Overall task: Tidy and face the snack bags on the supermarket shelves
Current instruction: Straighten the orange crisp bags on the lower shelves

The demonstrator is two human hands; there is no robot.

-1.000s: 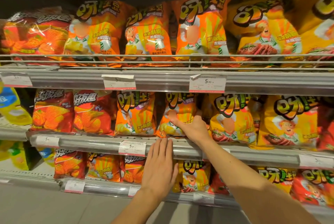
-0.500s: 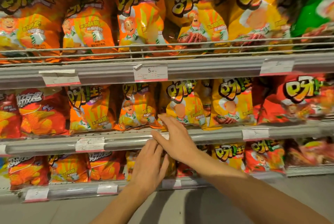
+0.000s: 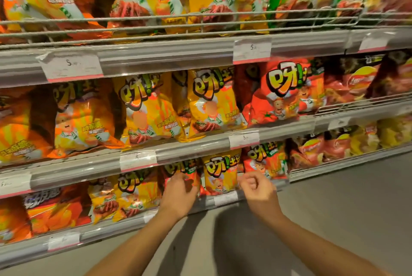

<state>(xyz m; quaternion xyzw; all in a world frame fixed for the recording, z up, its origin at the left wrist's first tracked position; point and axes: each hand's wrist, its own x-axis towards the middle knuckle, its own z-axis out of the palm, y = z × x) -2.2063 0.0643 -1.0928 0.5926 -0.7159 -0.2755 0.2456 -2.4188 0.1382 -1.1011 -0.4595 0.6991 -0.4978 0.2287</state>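
Our hands drop from the middle shelf to the bottom shelf (image 3: 225, 200): left hand (image 3: 178, 193) grips a red snack bag (image 3: 191, 178); right hand (image 3: 256, 188) curls empty, so facing resumes here.

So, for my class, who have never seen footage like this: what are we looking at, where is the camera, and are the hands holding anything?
There is no machine here: a person wears a camera on the head, looking forward and down at supermarket shelves of snack bags. Both hands reach to the lowest shelf. The left hand touches a red bag, though the blur hides whether it actually grips it. The right hand has curled fingers and holds nothing, just right of a yellow bag. Price tags line the shelf edges.
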